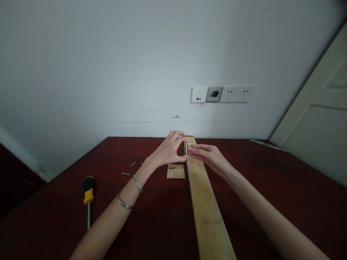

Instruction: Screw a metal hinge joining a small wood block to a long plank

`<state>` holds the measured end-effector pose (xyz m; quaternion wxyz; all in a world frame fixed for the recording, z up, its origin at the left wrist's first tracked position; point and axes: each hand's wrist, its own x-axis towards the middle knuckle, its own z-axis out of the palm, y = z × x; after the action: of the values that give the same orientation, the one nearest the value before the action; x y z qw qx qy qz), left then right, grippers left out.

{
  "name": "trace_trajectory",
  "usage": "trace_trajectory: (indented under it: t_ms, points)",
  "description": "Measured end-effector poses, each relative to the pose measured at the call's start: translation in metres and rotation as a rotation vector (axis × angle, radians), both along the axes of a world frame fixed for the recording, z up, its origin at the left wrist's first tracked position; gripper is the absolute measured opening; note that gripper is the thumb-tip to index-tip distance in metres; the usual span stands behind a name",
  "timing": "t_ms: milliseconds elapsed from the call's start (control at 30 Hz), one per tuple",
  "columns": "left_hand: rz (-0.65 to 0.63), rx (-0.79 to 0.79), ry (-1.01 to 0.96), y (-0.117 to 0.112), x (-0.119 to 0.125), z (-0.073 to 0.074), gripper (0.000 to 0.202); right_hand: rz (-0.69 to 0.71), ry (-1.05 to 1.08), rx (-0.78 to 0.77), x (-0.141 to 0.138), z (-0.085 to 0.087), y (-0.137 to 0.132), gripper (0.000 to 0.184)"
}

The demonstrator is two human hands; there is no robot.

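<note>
A dark red table (151,231) meets a scuffed white wall (135,54) beside a panelled door (320,122)

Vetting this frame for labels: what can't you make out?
Head view throughout:
Metal piece in the left hand: details too small, partly covered by that hand.
Right hand: whether its fingertips touch the piece is too small to tell.
Screwdriver tip: hidden behind the left forearm.
Board, near end: cut off by the bottom edge.
</note>
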<state>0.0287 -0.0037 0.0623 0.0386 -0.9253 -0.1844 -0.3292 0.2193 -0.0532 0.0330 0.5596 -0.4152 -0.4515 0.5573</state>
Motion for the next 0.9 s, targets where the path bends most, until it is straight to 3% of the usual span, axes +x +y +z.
trace_trajectory:
  t_ms: [433,667,800,900]
  points:
    - [-0.009,0.010,0.050,-0.004,0.000,-0.001,0.035,0.068,0.012,-0.021,-0.003,-0.011,0.005,0.032]
    - [-0.050,-0.048,0.035,-0.002,0.003,-0.005,0.036,-0.045,-0.073,0.016,-0.001,-0.012,0.007,0.026]
    - [-0.121,-0.250,-0.102,0.004,0.004,-0.011,0.054,-0.062,-0.084,0.055,0.003,-0.010,0.008,0.026]
    - [-0.161,-0.622,-0.347,0.012,0.006,-0.020,0.052,-0.059,-0.104,0.064,0.004,-0.007,0.007,0.026]
